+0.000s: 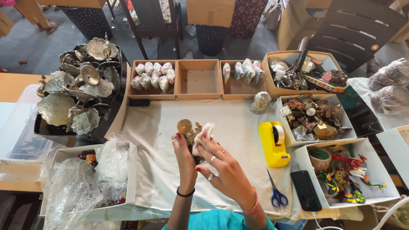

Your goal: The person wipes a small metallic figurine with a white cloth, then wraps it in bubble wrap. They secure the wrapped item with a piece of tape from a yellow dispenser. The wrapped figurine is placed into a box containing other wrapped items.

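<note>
My left hand [184,150] holds up a small brass figurine [188,128] with a round golden top, over the middle of the cloth-covered table [149,127]. Against that figurine my right hand [221,164] presses a small white cloth [203,133]. Both hands are raised a little above the table, close to my body. There are rings on the right hand's fingers and a black band on my left wrist.
Cardboard trays along the back hold wrapped pieces [153,76], an empty compartment [198,80] and metal trinkets [298,72]. A pile of silver leaf-shaped dishes [81,85] lies left. A yellow tape dispenser [273,144], blue scissors [277,194], a black phone [305,190] and plastic wrap [85,179] lie near.
</note>
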